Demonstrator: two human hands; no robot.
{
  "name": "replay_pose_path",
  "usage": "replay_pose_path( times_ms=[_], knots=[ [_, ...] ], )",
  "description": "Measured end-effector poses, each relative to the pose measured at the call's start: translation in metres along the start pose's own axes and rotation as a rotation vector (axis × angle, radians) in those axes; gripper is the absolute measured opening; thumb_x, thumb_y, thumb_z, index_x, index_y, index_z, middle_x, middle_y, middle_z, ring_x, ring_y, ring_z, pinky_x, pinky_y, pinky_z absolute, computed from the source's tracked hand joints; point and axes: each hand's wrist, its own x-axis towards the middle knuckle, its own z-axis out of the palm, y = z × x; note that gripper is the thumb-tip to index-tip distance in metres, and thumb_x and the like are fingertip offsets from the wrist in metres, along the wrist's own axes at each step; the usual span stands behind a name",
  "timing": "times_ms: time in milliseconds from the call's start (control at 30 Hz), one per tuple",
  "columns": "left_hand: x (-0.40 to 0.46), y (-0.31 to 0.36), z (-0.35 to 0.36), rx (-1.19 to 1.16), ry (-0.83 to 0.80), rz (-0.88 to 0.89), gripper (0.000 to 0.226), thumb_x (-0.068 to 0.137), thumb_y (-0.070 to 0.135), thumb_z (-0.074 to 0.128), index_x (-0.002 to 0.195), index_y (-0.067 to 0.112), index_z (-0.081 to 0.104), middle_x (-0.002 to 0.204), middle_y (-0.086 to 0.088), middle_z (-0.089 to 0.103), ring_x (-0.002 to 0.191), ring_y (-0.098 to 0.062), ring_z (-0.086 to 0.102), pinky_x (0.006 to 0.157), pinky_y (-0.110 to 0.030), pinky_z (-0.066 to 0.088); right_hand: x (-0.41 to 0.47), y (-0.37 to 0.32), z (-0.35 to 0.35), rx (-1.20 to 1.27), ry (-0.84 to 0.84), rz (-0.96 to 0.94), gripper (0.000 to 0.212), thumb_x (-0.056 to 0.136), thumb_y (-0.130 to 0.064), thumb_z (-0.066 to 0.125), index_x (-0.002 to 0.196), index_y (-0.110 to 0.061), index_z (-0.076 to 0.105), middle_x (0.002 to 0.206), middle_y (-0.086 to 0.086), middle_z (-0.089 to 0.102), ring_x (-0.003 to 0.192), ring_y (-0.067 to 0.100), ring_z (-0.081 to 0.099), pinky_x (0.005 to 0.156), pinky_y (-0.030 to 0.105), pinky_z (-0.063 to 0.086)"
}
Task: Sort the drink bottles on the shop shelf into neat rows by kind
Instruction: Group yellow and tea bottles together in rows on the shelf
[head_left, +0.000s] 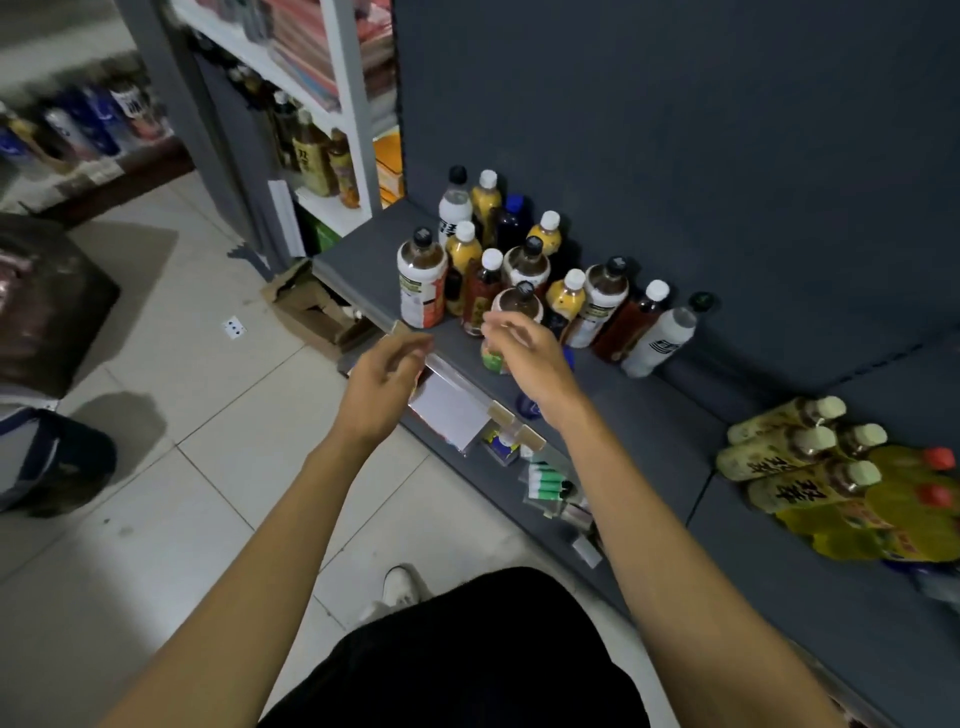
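- The shelf (649, 431) is dark grey and low, with a grey back panel behind it.
- A mixed cluster of bottles (519, 270) stands upright at the shelf's left end, kinds jumbled together rather than in rows.
- In the cluster: a white-label bottle (422, 283) with a black cap at the shelf's front left, yellow juice bottles (463, 254) with white caps behind it, and a white bottle (657, 338) at the cluster's right end.
- A shrink-wrapped pack (831, 478) of bottles lies on its side far along the shelf to the right, well apart from the cluster.
- The left hand (382, 374) hovers over the shelf's front edge, fingers loosely curled, holding nothing.
- The right hand (522, 351) hovers over the shelf just in front of the cluster, fingers loose and spread, gripping nothing; a green-label bottle (493, 358) shows partly beneath it.
- Price-tag strip (457, 410) runs along the shelf's front edge.
- A cardboard box (311, 312) sits on the tiled floor (208, 467) below the shelf's left end.
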Motion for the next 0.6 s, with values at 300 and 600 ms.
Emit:
replay_pose_path(
  times_ms=[300, 600],
  knots=[
    [0.093, 0.009, -0.013, 0.013, -0.092, 0.045, 0.028, 0.096, 0.013, 0.044, 0.116, 0.018, 0.064, 0.114, 0.004, 0.066, 0.102, -0.004, 0.061, 0.089, -0.031, 0.05, 0.067, 0.004, 0.013, 0.027, 0.106, 0.059, 0.028, 0.096, -0.025, 0.056, 0.122, -0.016, 0.062, 0.11, -0.009, 0.063, 0.101, 0.002, 0.058, 0.07, 0.004, 0.043],
    [0.215, 0.023, -0.044, 0.211, -0.146, 0.061, 0.031, 0.09, 0.021, 0.044, 0.114, 0.022, 0.063, 0.107, 0.008, 0.066, 0.101, -0.008, 0.063, 0.091, -0.036, 0.051, 0.203, -0.034, 0.014, 0.233, 0.167, 0.007, 0.022, 0.096, -0.024, 0.056, 0.115, -0.016, 0.064, 0.108, -0.007, 0.065, 0.105, 0.009, 0.062, 0.092, 0.024, 0.05]
  ],
)
